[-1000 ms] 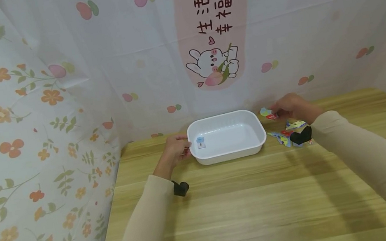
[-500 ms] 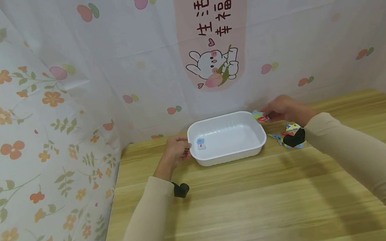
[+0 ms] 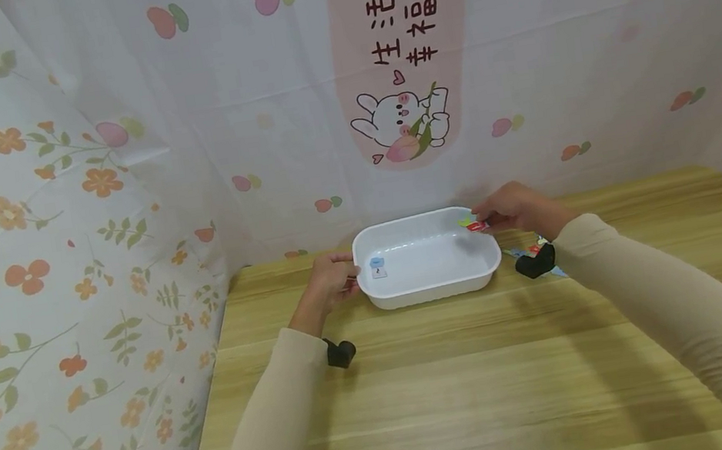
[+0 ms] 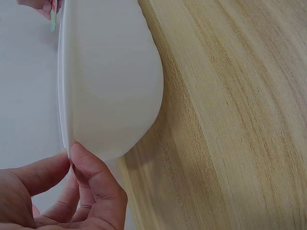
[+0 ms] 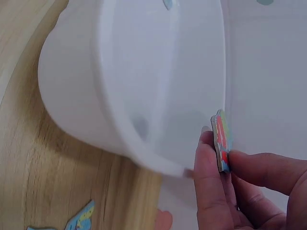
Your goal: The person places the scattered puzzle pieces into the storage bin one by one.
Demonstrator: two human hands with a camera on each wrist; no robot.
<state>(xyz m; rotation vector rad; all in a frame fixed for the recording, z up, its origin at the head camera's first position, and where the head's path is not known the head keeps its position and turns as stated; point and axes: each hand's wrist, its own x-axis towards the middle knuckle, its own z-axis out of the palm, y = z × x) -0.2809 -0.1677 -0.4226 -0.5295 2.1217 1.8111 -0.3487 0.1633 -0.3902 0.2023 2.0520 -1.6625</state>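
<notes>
My left hand (image 3: 331, 282) pinches the rim of a white plastic tray (image 3: 433, 291) at its left end, thumb against fingers, as the left wrist view shows close up. My right hand (image 3: 518, 209) holds a colourful jigsaw puzzle piece (image 5: 221, 141), thick as cardboard, between thumb and fingers. In the head view that piece overlaps the tray's far right corner, by the rim. Inside the tray, near its left wall, lies a small pale blue and white piece (image 3: 377, 267). On the table right of the tray lie several more puzzle pieces (image 3: 518, 253), partly hidden by the right wrist's black mount.
The wooden table (image 3: 462, 389) reaches back to a hanging white cloth (image 3: 276, 129) with fruit prints and a rabbit. A flowered cloth (image 3: 64, 300) hangs along the left side. Black camera mounts (image 3: 340, 353) sit at both wrists.
My right hand has carried the puzzle piece leftward from beside the tray to over its right rim. The left hand and the tray have stayed in place.
</notes>
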